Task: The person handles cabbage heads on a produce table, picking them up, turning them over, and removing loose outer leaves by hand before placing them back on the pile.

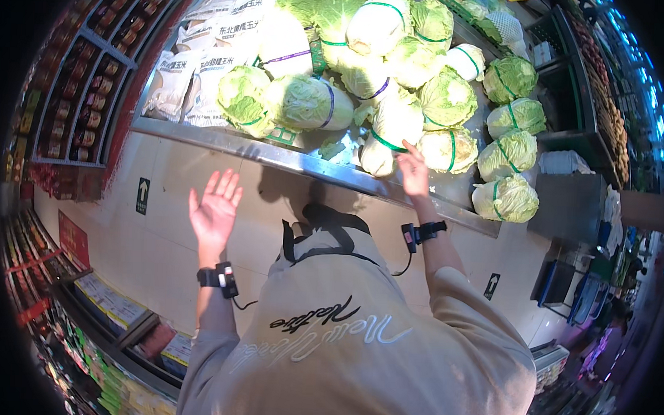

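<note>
My left hand is raised over the floor with its palm up and fingers spread, holding nothing. At the metal front edge of a produce display, my right hand reaches to a napa cabbage with a green band. Its fingertips overlap that band's end; whether they touch it I cannot tell. Just right of those fingers lies another green-banded cabbage. A purple-banded cabbage and a rounder green-banded one lie further left.
White printed packs fill the display's left end. Several banded cabbages line its right side. Shelves of jars stand at far left, and a dark bin at right. A loose leaf lies near the front edge.
</note>
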`<state>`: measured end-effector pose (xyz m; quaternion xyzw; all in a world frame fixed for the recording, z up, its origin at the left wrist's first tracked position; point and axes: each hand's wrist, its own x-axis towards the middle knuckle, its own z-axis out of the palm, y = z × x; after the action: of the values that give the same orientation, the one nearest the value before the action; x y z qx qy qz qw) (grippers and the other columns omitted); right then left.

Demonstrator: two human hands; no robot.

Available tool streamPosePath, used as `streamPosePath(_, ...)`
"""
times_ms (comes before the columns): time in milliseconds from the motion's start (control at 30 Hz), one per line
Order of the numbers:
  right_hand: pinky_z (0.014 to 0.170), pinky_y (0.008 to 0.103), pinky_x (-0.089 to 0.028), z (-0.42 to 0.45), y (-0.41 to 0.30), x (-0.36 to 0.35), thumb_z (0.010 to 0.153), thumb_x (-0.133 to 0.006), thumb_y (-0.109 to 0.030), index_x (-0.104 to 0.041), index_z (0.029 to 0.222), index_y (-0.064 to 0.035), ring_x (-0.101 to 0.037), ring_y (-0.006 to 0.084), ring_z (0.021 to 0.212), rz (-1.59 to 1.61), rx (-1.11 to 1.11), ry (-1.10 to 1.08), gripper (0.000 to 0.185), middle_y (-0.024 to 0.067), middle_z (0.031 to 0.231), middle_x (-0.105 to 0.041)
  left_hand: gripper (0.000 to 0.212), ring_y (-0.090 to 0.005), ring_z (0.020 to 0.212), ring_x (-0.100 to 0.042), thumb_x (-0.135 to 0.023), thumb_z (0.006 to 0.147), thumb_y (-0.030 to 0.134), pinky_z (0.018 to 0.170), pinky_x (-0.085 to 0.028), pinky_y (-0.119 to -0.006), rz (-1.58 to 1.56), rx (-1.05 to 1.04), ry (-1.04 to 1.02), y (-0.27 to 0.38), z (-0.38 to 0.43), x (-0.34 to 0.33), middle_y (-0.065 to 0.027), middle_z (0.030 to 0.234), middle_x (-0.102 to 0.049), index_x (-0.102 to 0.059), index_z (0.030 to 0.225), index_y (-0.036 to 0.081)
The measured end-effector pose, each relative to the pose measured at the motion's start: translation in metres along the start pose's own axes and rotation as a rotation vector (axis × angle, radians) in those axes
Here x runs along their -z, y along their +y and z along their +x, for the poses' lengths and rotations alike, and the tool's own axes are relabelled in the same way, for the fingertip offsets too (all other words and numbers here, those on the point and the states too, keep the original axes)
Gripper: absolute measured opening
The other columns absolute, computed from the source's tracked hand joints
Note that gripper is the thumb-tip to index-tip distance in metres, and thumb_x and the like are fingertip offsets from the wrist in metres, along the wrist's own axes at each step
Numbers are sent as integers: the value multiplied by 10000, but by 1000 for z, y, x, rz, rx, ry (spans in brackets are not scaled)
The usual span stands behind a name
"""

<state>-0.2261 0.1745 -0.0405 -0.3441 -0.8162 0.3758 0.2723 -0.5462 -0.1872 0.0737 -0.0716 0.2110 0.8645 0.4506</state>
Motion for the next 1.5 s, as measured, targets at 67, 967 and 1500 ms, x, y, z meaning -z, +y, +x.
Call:
streamPosePath(67,994,398,-429,28,-30,15,858,-653,-101,-648,1053,6,-574,321,1115,92,-111,254,223,174,1162,-617,591,-378,1280,-461,-377,986,465,1055,-382,-501,21,99,-86,-21,28,-16,-249,1371,-483,-468,1300,-27)
streamPosePath(967,504,208,-385,132,0,-12,803,-647,4,-645,875,-26,-488,56,549,793,-520,472,78,-34,663,-559,932,-451,1340,-317,-797,715,310,1108,-296,-455,1995,-366,-859,-285,244,-84,-289,1431,-345,-293,1404,-64)
streamPosePath(1500,865,337,-519,113,-11,24,858,-548,39,-580,949,-48,-613,192,908,1433,-557,444,130,64,936,-610,950,-338,1461,-144,-773,722,199,1150,-192,-513,2048,-174,-810,-286,231,-106,-149,1566,-178,-222,1473,16)
